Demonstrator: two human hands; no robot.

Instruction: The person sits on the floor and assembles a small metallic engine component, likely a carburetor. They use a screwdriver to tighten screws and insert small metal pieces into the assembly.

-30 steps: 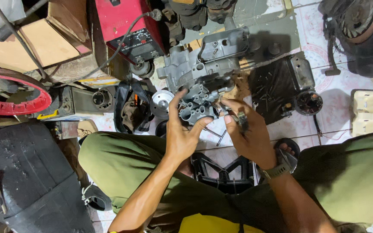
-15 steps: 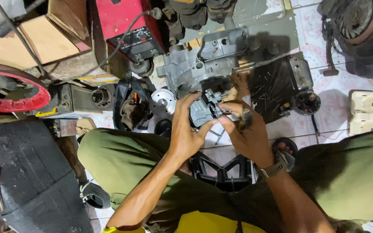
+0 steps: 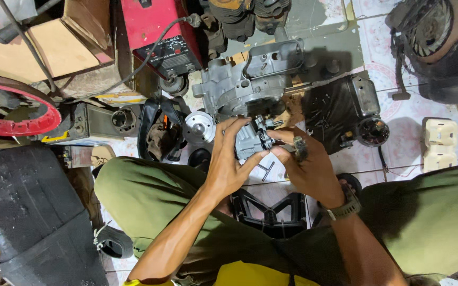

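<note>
Your left hand point(image 3: 229, 161) and your right hand point(image 3: 306, 167) meet near the middle of the view, above your knees. Between them you hold a small grey metal part point(image 3: 251, 142); it looks like a carburetor, but I cannot tell for sure. The left hand is closed around it from 9 o'clock, with the fingers over its top and the thumb under it. The right hand touches it from 3 o'clock with thumb and fingertips, and the same hand also grips a short dark tool point(image 3: 299, 148); what kind of tool it is, I cannot tell.

Just at 12 o'clock from the part, a grey engine case point(image 3: 239, 87) lies on the tiled floor point(image 3: 409, 132). A round silver piece point(image 3: 199, 127) sits at 9 o'clock from the part, near your left fingers. A red machine point(image 3: 157, 26) stands at 11 o'clock. A black stand point(image 3: 271, 209) is under your hands at 6 o'clock. A white plastic piece point(image 3: 440, 144) lies well apart at 3 o'clock.
</note>
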